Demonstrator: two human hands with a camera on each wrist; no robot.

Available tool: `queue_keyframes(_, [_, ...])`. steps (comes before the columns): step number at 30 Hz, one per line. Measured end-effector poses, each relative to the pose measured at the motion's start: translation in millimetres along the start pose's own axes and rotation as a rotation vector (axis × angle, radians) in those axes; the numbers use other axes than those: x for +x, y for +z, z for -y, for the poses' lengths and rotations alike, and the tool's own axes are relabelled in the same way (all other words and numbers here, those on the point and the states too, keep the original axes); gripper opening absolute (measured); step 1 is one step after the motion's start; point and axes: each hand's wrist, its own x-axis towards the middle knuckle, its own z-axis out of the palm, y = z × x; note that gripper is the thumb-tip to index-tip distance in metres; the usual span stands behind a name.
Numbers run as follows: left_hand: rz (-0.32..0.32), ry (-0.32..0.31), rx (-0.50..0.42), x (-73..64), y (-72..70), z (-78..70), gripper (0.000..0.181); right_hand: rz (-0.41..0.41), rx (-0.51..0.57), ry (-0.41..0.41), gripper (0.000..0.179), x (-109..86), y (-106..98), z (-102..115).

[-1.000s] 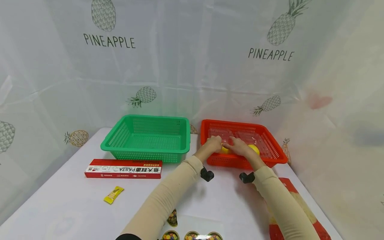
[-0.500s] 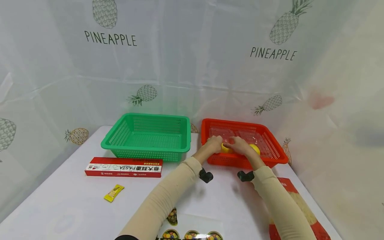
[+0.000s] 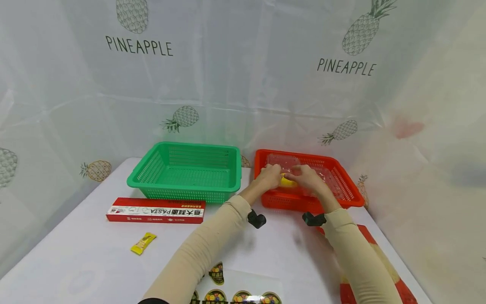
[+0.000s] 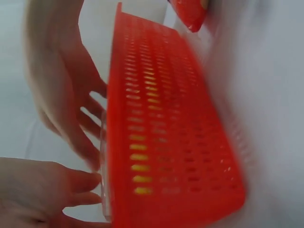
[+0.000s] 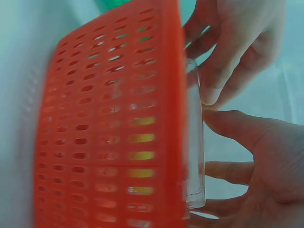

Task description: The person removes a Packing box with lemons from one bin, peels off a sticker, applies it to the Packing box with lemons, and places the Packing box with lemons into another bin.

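Both hands are at the near side of the red basket. Between them sits a clear plastic box with something yellow in it; its edge shows past the basket's rim in both wrist views. My left hand holds the box's left side; in the left wrist view, this left hand has its fingers at the clear edge. My right hand grips the right side, thumb toward the left hand; the right wrist view has this right hand with fingers spread along the box. The yellow contents are partly hidden.
A second clear box lies in the basket's right part. Left of it stands a green basket. A red pasta box, a small yellow packet, a sheet of round stickers and a red bag lie on the white table.
The clear box has come up and tilted a little between the hands. My right hand has shifted slightly up, and the second yellow item to its right is now hidden.
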Motion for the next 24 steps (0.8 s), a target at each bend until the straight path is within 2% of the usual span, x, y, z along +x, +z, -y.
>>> queue_keyframes(6, [-0.088, 0.06, -0.045, -0.9, -19.1, 5.9, 0.027, -0.024, -0.038, -0.021, 0.069, -2.4, -10, 16])
queue_keyframes(9, [-0.114, 0.067, -0.087, -2.4, -25.8, 8.3, 0.037, -0.045, -0.03, -0.035, 0.07, -3.5, -14, 21])
queue_keyframes(15, [-0.123, 0.062, -0.178, -5.2, -39.0, 13.3, 0.053, -0.08, 0.011, -0.061, 0.066, -11.4, -22, 31])
queue_keyframes(21, [-0.118, 0.073, -0.352, -5.7, -55.5, 18.9, 0.054, -0.103, 0.044, -0.001, 0.064, -19.0, -34, 38])
queue_keyframes(24, [-0.088, 0.08, -0.424, -7.9, -62.1, 23.7, 0.057, -0.107, 0.098, 0.013, 0.067, -20.6, -38, 40])
